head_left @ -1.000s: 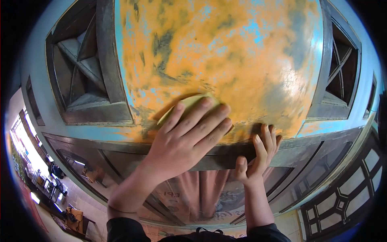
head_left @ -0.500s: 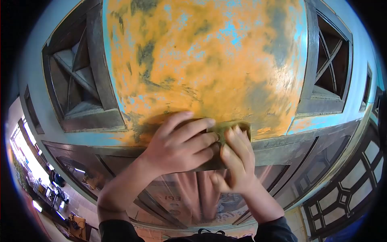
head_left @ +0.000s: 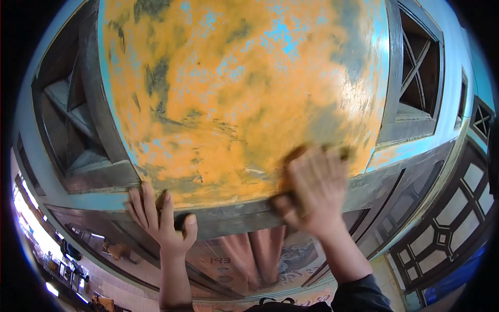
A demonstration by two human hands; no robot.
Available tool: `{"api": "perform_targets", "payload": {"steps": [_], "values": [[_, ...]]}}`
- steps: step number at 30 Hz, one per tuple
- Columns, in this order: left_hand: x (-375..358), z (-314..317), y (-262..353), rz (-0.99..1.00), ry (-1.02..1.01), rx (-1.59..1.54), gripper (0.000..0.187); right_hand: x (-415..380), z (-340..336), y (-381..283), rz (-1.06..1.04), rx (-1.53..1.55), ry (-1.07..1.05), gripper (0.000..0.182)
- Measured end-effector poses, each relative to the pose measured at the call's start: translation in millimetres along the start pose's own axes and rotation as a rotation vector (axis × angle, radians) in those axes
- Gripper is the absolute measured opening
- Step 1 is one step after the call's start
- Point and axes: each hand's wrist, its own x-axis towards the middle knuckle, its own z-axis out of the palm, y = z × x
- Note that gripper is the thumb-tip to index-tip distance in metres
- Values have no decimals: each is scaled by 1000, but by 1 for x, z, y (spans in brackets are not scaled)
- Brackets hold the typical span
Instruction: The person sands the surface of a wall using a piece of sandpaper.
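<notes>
An orange panel (head_left: 223, 104) with blue and dark patches fills the upper middle, above a dark wooden rail (head_left: 234, 218). On the right, my right hand (head_left: 319, 187), blurred by motion, presses over a dark pad (head_left: 285, 203) at the panel's lower edge; the palm hides most of the pad. Further left, my left hand (head_left: 161, 218) rests with spread fingers at the panel's lower left corner and holds nothing.
Wooden vents with crossed bars flank the panel, at left (head_left: 73, 114) and right (head_left: 418, 67). Below hangs a pink curtain (head_left: 265, 255) behind glass. A dark door with pale panes (head_left: 452, 203) stands at right. Furniture shows at far left.
My left hand has come off the pad and moved left to the panel's corner, its fingers spread. My right hand has shifted slightly right with the pad. The view has shifted a little.
</notes>
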Motion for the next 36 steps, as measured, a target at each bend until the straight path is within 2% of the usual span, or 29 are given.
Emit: {"api": "perform_targets", "payload": {"steps": [1,2,4,6,7,10,12,14,16,18,20,21,24,26,28,30,31,32,34,35,36], "values": [[-4,1,0,-11,-6,2,52,2,-2,18,115,33,153,64],[-5,1,0,4,-11,9,54,6,-6,27,242,0,219,66],[-5,0,1,28,-14,30,57,10,-1,6,235,109,262,66],[-8,0,0,-12,-9,-18,54,-5,7,-30,-31,171,-139,65],[-10,0,0,-28,-7,-44,52,-15,14,-42,-177,24,-62,64],[-15,1,-4,-22,12,-82,52,-13,5,-7,27,51,29,65],[-15,-1,-4,-22,-7,-84,51,-3,0,14,312,58,239,66],[-16,-3,-4,-31,-16,-91,51,2,3,-9,284,98,254,67],[-17,-3,-4,-34,-18,-110,51,-13,11,-41,-60,113,-90,72],[-18,-4,-6,5,-20,-111,53,-19,21,-35,-300,-25,50,69],[-16,-1,-7,9,-8,-118,53,-14,11,-7,61,10,122,66],[-17,-1,-6,-8,-6,-128,52,-5,3,5,230,90,234,66],[-16,-4,-4,-3,-20,-132,54,-4,12,-22,207,11,200,66],[-16,-6,-6,16,-31,-137,55,-15,22,-51,-148,-14,16,62],[-18,-6,-8,20,-38,-156,55,-11,16,-35,-212,36,38,62],[-18,-6,-9,22,-35,-179,54,-3,16,-10,198,-85,288,59],[-18,-7,-9,25,-37,-188,54,4,13,-5,412,-9,419,58],[-19,-8,-8,23,-40,-196,53,9,14,-11,501,44,445,62],[-20,-6,-7,-41,-31,-260,45,9,26,-50,301,18,310,65],[-20,-7,-8,-37,-37,-270,44,5,27,-73,118,115,162,64],[-21,-9,-9,-31,-47,-282,44,-4,31,-88,-110,83,20,60]]}}
